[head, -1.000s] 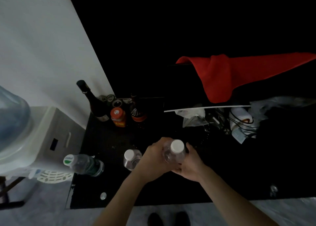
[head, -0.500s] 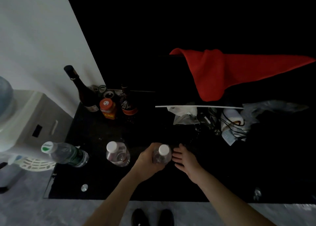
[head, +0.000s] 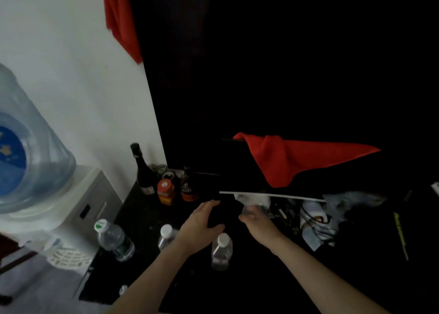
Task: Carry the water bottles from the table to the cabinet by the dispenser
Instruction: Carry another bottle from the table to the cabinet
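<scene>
The dispenser [head: 78, 209] with its big blue jug [head: 26, 157] stands at the left, and hard against it is the dark cabinet top [head: 147, 209], where three water bottles stand: a green-labelled one [head: 115, 240] nearest the dispenser, a white-capped one [head: 166, 236] partly hidden behind the left forearm, and another white-capped one [head: 221, 250] between the two arms. Both hands hover above the surface, apart from all three. The left hand [head: 199, 221] is loosely spread, thumb and fingers relaxed, holding nothing. The right hand [head: 255, 221] reaches forward with fingers slack; I see nothing in it, though its fingertips blur into the clutter beyond.

The risk, to my eye, lies in the withdrawal. The middle bottle stands just below the left wrist, and the nearest one just beside the right forearm; a careless sweep of either arm could tip one over, and it might roll off the front edge or knock its neighbour.

Behind stand a dark wine bottle [head: 141, 168], an orange-lidded jar [head: 166, 191] and a smaller dark bottle [head: 188, 187], crowding the back. To the right a red cloth [head: 297, 159] drapes something dark, above crumpled plastic [head: 254, 200] and tangled cables [head: 313, 218], which leave little free room there.
</scene>
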`<state>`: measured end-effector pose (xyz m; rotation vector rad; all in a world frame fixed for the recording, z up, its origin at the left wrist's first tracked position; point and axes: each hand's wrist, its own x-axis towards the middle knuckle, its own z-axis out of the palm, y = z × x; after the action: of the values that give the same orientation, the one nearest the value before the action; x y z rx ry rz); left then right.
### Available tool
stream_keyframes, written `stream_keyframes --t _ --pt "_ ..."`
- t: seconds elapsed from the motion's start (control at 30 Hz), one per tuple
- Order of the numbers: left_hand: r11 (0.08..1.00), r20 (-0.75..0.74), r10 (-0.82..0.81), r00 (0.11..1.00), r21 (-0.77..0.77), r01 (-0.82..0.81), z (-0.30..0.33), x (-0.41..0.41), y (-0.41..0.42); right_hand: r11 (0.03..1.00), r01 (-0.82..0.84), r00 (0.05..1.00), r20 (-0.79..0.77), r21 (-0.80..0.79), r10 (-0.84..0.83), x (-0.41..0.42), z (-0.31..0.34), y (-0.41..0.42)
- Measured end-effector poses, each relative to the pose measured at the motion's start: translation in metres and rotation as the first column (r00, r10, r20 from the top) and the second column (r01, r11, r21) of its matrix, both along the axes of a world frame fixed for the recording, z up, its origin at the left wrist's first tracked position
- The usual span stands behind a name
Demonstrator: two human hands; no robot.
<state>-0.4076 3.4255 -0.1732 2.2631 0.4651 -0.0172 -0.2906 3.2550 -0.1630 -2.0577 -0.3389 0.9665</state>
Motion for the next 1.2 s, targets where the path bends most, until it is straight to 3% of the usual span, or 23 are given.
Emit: stream_keyframes --t 0.2,0.3,0.43,0.57,0.73,0.93,1.2 --pt "0.906 -0.017 0.003 1.000 0.423 0.004 0.077 0.014 -0.018 0.997 -0.036 0.929 0.366 -0.070 0.059 -0.007 0.081 -0.021" --pt "0.841 0.003 -0.047 0.999 0.540 0.038 0.106 0.021 -0.032 0.977 -0.013 0.820 0.556 -0.214 0.132 -0.016 0.105 -0.038" --pt "0.754 0.052 -0.126 0.991 0.654 0.062 0.131 0.023 -0.051 0.910 0.160 0.660 0.726 -0.383 0.190 -0.034 0.130 -0.066" --pt "0.723 0.163 -0.246 0.955 0.688 0.069 0.144 0.022 -0.071 0.842 0.354 0.586 0.798 -0.407 0.140 -0.059 0.150 -0.100" --pt "0.667 0.139 -0.479 0.867 0.699 0.257 0.159 0.019 -0.113 0.767 0.525 0.563 0.826 -0.370 0.013 -0.104 0.159 -0.148" --pt "0.611 0.153 -0.621 0.769 0.709 0.353 0.170 0.003 -0.186 0.639 0.682 0.530 0.842 -0.356 -0.097 -0.161 0.167 -0.217" --pt "0.496 0.105 -0.786 0.610 0.695 0.520 0.187 -0.039 -0.321 0.347 0.879 0.421 0.873 -0.326 -0.248 -0.243 0.177 -0.323"
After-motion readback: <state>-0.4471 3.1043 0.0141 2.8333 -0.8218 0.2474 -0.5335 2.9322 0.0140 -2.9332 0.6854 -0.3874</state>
